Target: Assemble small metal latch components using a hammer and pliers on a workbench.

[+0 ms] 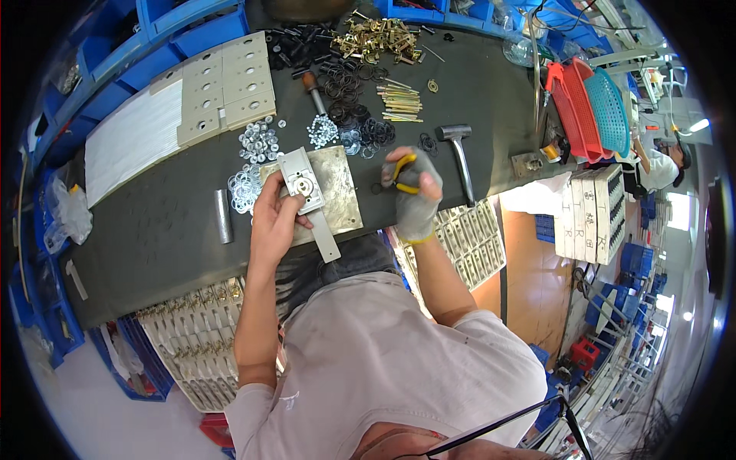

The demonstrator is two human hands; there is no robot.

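Observation:
My bare left hand [274, 216] grips a long silver metal plate [322, 234] with a round fitting in its middle. The plate is tilted over a flat square metal sheet [337, 184] on the dark bench. To its right, my right hand [418, 203], in a grey glove, is closed round yellow-handled pliers [406, 184] above the bench edge. The plier jaws cannot be made out. Beside the left hand lie piles of white rings [245, 188] and small metal washers [259, 140]. A hammer [460, 157] lies right of the gloved hand.
Black rings [377, 134], brass pins [400, 102] and gold-coloured parts [379, 38] lie farther back. Flat plates with holes [230, 77] are stacked at left. A metal cylinder [222, 216] stands near the front edge. Red [573, 107] and teal baskets [607, 111] are at right.

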